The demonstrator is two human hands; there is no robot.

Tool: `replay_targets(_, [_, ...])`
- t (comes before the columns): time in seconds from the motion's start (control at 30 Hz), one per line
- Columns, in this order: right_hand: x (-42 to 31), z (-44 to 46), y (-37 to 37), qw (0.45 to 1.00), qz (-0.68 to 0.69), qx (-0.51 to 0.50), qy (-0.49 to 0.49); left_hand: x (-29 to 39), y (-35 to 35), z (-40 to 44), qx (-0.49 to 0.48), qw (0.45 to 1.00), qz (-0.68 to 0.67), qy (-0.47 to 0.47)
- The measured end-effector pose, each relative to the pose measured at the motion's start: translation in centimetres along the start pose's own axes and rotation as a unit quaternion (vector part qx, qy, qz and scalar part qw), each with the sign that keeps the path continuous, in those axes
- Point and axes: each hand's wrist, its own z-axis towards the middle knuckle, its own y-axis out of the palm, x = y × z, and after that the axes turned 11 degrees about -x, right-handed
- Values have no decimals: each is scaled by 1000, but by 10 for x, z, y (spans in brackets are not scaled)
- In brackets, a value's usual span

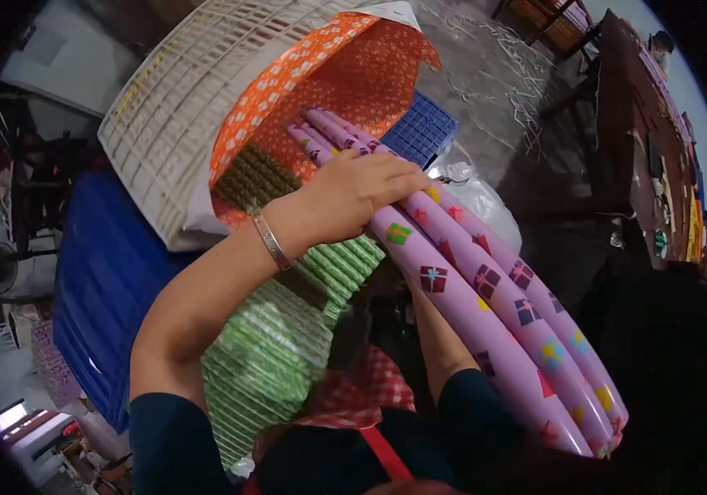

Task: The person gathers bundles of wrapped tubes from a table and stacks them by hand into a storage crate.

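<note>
Where a white basket (pixel 151 140) gapes, lined with orange paper (pixel 353 74), purple rolls (pixel 470 320) slant with far ends near its right edge, grasped from above by the left hand (pixel 361 190) (the right is hidden behind them; its grip I cannot tell).

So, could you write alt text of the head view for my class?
A person's left hand lies over a bundle of purple gift-patterned rolls, the right forearm beneath, its hand hidden. Beyond are an orange patterned sheet and white crate; green rolls lie nearby.
</note>
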Motion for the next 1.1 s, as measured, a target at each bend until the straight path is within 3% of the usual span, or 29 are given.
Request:
replay_targets(0.1, [52,61,-18,1000,4,-18,-6,-71,17,33,-15,999,-1,-29])
replay_targets(0.33, [173,104,-63,996,-18,-86,15,-190,82,80,-24,984,157,-80])
replay_targets(0.47, [225,119,-71,988,-38,-142,46,-253,97,85,-67,986,125,-89])
replay_targets(0.57, [263,152,-54,982,-79,-152,77,-293,100,93,-100,992,-6,-71])
replay_targets(0.67, [309,215,-33,974,-132,-157,98,-321,108,90,-144,973,113,-138])
replay_targets(0.8, [355,254,-18,961,-163,-198,106,-364,144,82,-141,966,169,-134])
replay_targets(0.87, [359,248,-25,953,-174,-225,107,-361,157,87,-223,913,232,-251])
replay_targets(0.93, [377,278,-16,942,-191,-252,113,-370,176,87,-203,909,247,-269])
replay_targets(1.0, [264,271,-37,868,-324,-318,202,-387,196,80,-172,901,245,-313])
replay_targets(1.03, [269,249,-32,889,-329,-257,191,-402,206,69,-171,903,240,-311])
replay_targets(1.1, [221,240,-44,777,-409,-422,227,-423,224,54,-122,891,304,-314])
